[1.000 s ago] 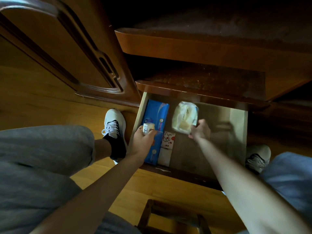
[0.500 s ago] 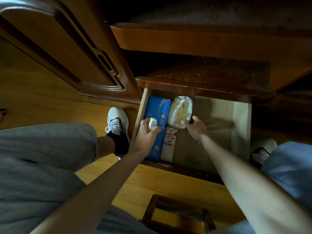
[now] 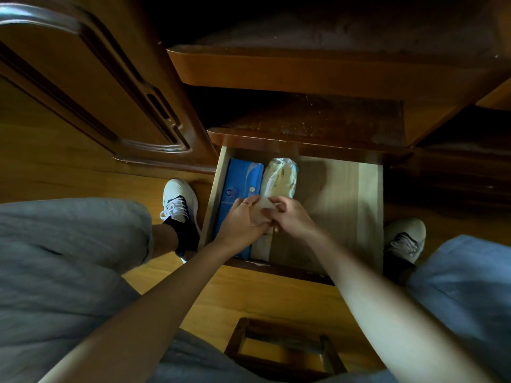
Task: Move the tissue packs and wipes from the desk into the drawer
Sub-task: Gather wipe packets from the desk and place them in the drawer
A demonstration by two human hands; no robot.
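Note:
The open drawer [image 3: 370, 205] sits under the desk, its bare wooden floor showing on the right. A long blue tissue pack [image 3: 240, 183] lies along the drawer's left wall. A pale yellow wipes pack [image 3: 280, 176] lies beside it toward the back. My left hand [image 3: 242, 221] and my right hand [image 3: 290, 215] meet over the drawer's front left, both gripping one small whitish pack [image 3: 261, 212]. A white pack [image 3: 261, 246] lies below the hands at the drawer's front, mostly hidden.
The desk's dark shelf edges [image 3: 304, 134] overhang the drawer's back. A carved cabinet door [image 3: 91, 87] stands open at the left. My shoes [image 3: 179, 203] rest on the wooden floor on both sides of the drawer. A small wooden stool frame [image 3: 282, 346] is between my knees.
My right hand let go of the yellow wipes pack, which now lies in the drawer, and moved left. Both hands have come together on the small pack that my left hand held.

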